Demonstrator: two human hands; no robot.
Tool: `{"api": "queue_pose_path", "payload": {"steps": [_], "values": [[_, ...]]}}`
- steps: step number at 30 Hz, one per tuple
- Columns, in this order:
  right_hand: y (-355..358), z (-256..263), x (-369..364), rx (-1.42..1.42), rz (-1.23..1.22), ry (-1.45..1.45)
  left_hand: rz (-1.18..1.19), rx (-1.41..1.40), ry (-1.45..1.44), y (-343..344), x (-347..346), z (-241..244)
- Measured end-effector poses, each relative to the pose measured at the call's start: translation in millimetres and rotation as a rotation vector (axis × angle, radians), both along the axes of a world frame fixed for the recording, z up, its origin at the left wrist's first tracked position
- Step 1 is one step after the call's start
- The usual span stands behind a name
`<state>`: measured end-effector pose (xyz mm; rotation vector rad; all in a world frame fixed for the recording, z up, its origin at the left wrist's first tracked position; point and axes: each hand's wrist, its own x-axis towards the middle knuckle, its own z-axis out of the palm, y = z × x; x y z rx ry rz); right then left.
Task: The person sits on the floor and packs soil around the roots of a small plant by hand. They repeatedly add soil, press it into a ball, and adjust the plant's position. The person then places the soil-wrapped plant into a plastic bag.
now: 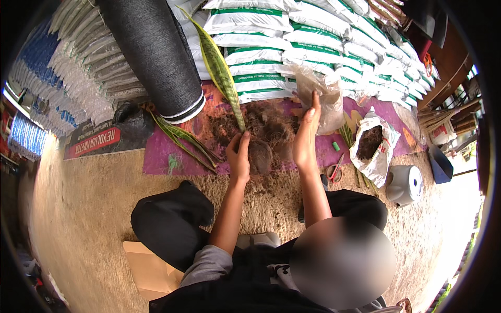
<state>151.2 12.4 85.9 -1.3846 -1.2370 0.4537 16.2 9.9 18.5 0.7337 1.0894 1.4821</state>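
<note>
My left hand (239,158) pinches the base of a single snake plant leaf (219,68), which stands nearly upright with yellow edges. Under and beyond the hand lies a pile of brown fibre and soil (270,117), and a rounded dark brown clump (260,156) is just right of my fingers. My right hand (307,137) is raised edge-on, fingers extended, against a crumpled translucent plastic bag (327,99). Whether its fingers grip the bag is hidden. More snake plant leaves (186,137) lie on the left of the purple mat (156,162).
Red-handled scissors (334,172), a green spool (336,146) and an opened white sack of dark fibre (372,143) are at right. Beyond them are a grey plastic stool (405,186) and a blue scoop (440,164). Stacked white sacks (258,82) and a black mesh roll (150,54) border the back.
</note>
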Motion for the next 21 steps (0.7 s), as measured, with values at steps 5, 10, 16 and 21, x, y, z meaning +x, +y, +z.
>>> {"api": "queue_pose_path", "payload": {"steps": [5,10,16,21], "values": [[-1.7,-25.8,-27.0,-0.156,0.104,-0.078,-0.162,0.152,0.004,-10.7,14.4,-13.2],[5.2,-41.6,-26.2,0.081,0.041,-0.012,-0.148,-0.045,-0.211,4.6,0.8,-27.4],[-7.7,-39.1,-49.4,0.100,0.333,-0.027,-0.086,0.052,-0.399,-0.2,-14.6,4.2],[-5.5,-32.6,-40.5,-0.074,0.320,0.583,-0.142,0.140,-0.336,0.9,-14.6,11.9]]}}
